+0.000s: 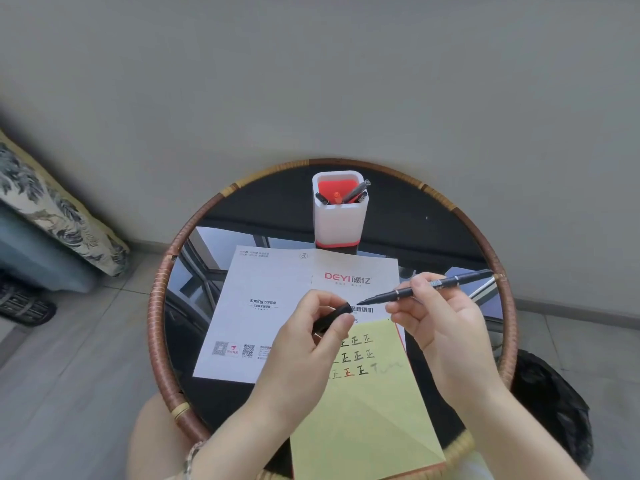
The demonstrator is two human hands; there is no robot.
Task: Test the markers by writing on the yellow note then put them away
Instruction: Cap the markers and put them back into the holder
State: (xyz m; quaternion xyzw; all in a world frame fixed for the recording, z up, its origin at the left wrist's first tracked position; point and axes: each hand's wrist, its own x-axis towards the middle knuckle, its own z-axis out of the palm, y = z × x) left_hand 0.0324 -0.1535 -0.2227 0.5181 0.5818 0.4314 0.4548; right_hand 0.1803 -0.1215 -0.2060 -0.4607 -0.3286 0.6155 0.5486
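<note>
Head view: the black marker (429,285) is pinched near its middle by the fingers (408,311) of the right hand (440,327), with its bare tip pointing left. Just left of that tip and apart from it, the left hand (304,348) grips the cap (334,315) between thumb and curled fingers, one end turned toward the tip. Both are held in the air. Under the fingers lies the yellow note (374,410), and rows of written characters show below and between the two hands. A white leaflet (270,306) lies beneath the note and spreads left of the left fingers. Beyond the fingers, well apart, a white holder (339,216) stands with pens (356,194) in it. Dark glass of the table (156,306) shows right of the right fingers and left of the leaflet, out to the woven rim. The marker's back end reaches toward that rim on the right.
</note>
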